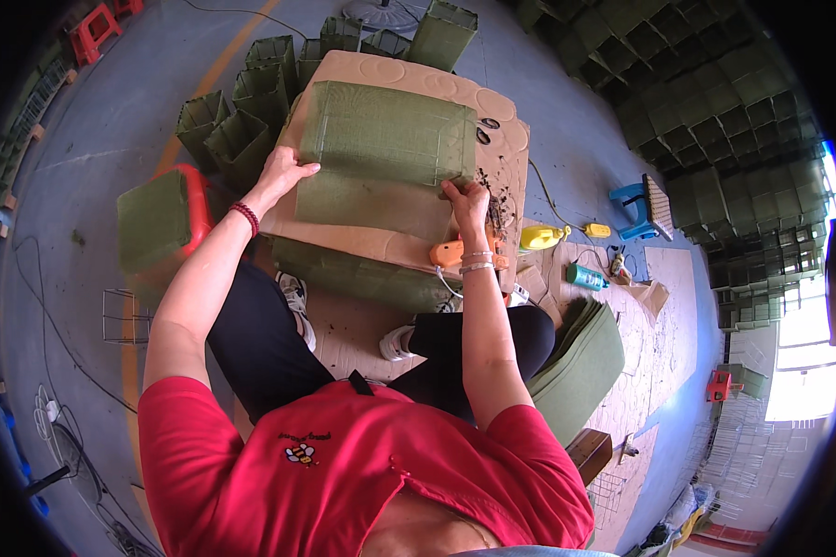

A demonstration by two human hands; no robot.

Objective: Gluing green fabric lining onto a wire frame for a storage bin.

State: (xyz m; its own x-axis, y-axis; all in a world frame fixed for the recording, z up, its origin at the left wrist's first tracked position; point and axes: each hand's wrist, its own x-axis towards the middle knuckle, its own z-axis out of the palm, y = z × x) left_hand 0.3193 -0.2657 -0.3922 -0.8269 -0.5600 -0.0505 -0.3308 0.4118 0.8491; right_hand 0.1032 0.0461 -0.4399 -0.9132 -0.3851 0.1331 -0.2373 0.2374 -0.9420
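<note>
A green mesh fabric sheet (390,130) lies over the cardboard-covered work table (344,239), and thin wire-like lines show along its right and lower parts. My left hand (283,174) pinches the sheet's near left edge between thumb and fingers. At the near right corner my right hand (467,198) is closed on the sheet, fingers curled. The near flap of the sheet spreads flat toward me, thin enough for the cardboard to show through. Just below my right wrist lies an orange glue gun (448,253) with a white cord. Dark crumbs are scattered beside my right hand.
Green fabric boxes (260,93) stand behind the table and to its left. A red stool (193,209) bears green fabric. To the right are a yellow bottle (541,237), a green bottle (585,277), a blue stool (633,209) and stacked green sheets (585,357). Cables cross the floor.
</note>
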